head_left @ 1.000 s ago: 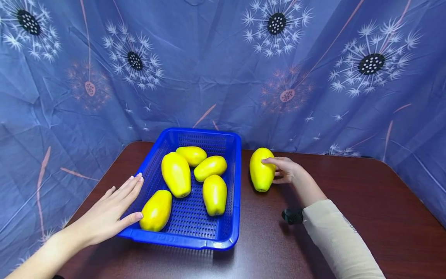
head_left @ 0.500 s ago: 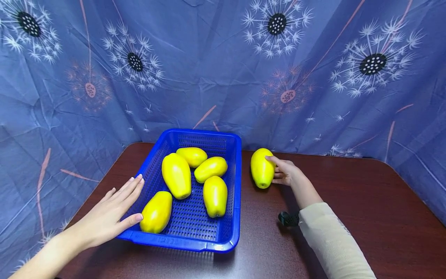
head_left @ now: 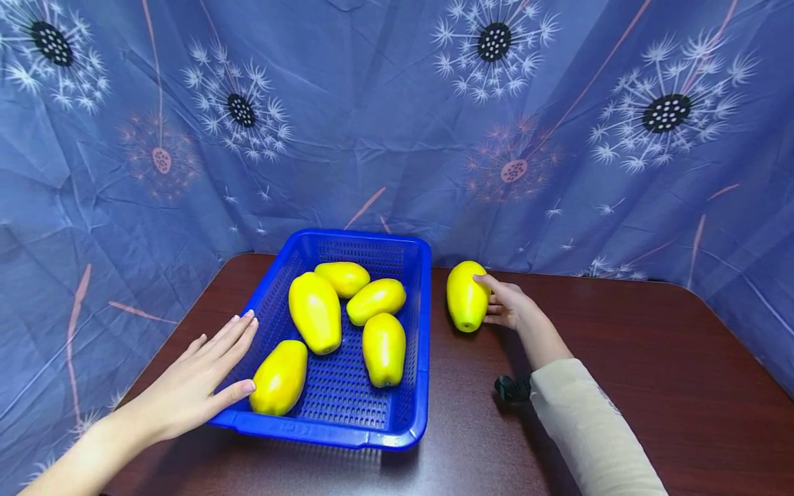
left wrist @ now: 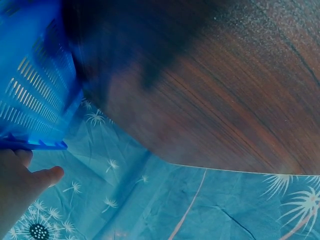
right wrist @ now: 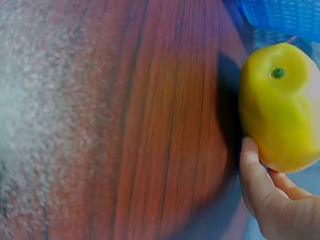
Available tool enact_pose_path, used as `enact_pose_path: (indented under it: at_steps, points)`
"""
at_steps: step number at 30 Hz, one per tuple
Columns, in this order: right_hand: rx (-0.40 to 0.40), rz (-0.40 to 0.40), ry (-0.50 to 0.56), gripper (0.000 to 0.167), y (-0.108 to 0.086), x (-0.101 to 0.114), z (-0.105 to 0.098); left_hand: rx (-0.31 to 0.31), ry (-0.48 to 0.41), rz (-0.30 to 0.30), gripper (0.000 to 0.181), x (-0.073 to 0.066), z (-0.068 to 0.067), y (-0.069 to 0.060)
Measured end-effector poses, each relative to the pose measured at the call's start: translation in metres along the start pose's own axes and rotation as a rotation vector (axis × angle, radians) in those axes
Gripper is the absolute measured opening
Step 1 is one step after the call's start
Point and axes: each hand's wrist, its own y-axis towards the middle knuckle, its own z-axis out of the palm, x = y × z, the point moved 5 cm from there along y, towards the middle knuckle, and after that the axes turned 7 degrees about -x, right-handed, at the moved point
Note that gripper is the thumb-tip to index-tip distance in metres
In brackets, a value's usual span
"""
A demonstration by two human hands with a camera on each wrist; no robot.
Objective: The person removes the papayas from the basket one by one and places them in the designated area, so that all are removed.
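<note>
In the head view my right hand [head_left: 512,307] grips a yellow papaya [head_left: 466,297] at the back of the table, its thumb across the fruit's right side. The right wrist view shows that papaya [right wrist: 280,112] close up, with a green stem spot at one end and my fingers along its side. My left hand [head_left: 201,379] lies with straight fingers over the left rim of a blue plastic basket [head_left: 335,432]. Its thumb is close to the nearest papaya [head_left: 279,377] inside; whether they touch I cannot tell. Several more papayas lie in the basket, one of them large [head_left: 315,313].
The dark brown wooden table [head_left: 657,358] extends to the right of the basket. A blue curtain [head_left: 372,110] with dandelion prints hangs behind and along the sides. A dark wrist-worn device [head_left: 512,389] sits under my right sleeve [head_left: 586,420].
My right hand has shifted the gripped papaya slightly back and up, and the right sleeve has moved a little left. My left hand and the basket stay practically where they were.
</note>
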Motion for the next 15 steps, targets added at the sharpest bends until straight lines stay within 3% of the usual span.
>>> enact_pose_path:
  at_steps: [15]
  points:
    - [0.065, -0.009, -0.038, 0.082, 0.0003, 0.0016, -0.0014, -0.002, 0.002, 0.002, 0.073, -0.0004, 0.0006, -0.0001]
